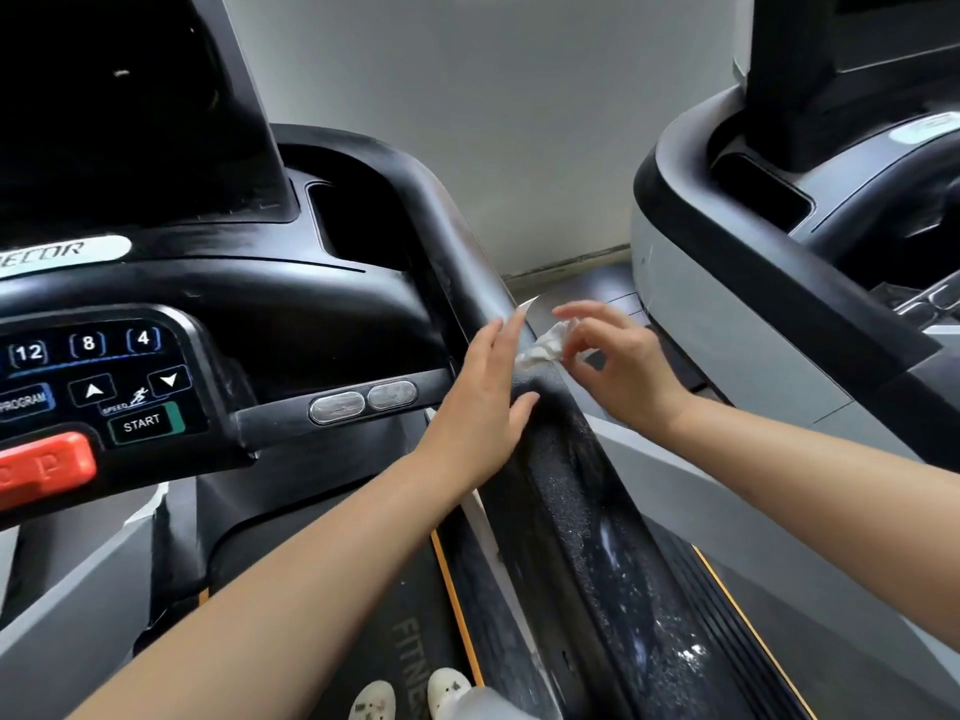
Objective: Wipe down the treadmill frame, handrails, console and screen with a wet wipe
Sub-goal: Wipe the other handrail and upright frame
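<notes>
Treadmill console [156, 366] at left, with the right handrail [566, 459] running along its right edge. Left hand [483, 407], fingers straight, rests flat on the handrail; right hand [618, 361] pinches the crumpled wet wipe [543, 348] against the handrail's top, just beside the left fingertips.

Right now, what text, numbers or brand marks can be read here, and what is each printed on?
"12", "8", "4": console keys
"START": green-edged button
"SPEED": small label between the arrow keys
"PROGRAM": blue key, start cut off
"...ECOR": white brand badge, partly cut off
"FITNE...": treadmill belt, end hidden
Red stop bar: letters unclear
</notes>
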`<state>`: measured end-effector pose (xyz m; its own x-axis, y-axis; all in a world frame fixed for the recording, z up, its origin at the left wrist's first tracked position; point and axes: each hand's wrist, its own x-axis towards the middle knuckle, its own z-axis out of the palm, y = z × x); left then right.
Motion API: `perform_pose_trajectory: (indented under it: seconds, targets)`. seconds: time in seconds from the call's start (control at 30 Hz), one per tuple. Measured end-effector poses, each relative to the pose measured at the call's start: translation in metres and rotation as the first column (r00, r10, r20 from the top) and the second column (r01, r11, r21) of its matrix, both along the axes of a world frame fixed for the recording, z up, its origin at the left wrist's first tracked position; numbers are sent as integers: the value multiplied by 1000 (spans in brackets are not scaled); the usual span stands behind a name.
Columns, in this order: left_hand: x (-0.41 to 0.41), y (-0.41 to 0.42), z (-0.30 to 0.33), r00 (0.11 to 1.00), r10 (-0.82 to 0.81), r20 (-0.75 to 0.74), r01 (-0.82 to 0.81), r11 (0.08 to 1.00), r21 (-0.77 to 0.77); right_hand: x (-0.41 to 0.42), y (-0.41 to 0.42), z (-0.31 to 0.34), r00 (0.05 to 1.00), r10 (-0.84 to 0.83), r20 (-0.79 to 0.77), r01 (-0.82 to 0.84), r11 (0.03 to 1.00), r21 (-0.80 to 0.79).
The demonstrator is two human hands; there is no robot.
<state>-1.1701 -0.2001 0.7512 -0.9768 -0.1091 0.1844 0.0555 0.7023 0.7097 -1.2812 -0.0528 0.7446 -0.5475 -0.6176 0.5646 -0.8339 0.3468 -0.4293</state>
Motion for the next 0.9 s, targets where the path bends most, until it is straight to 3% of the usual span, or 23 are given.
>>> perform_pose_trajectory:
  seconds: [0.23,0.37,0.5,0.63,0.77,0.9]
  targets:
    - [-16,-6,-6,978,-201,50,204,900,-385,6,9,-13,986,89,140,-121,965,233]
    - [-16,-4,-13,973,-177,146,227,834,-503,6,17,-17,981,128,147,-173,919,355]
    - [-7,4,-11,968,-195,158,248,832,-497,17,23,-16,942,120,314,-210,939,272]
    - [23,20,-11,950,-273,149,311,844,-438,44,54,-13,917,146,371,-253,932,259]
    - [59,39,-18,886,-411,216,462,726,-509,73,94,-19,912,184,366,-323,872,368]
    - [44,34,-10,894,-328,304,443,746,-498,60,79,-21,919,174,354,-325,842,430]
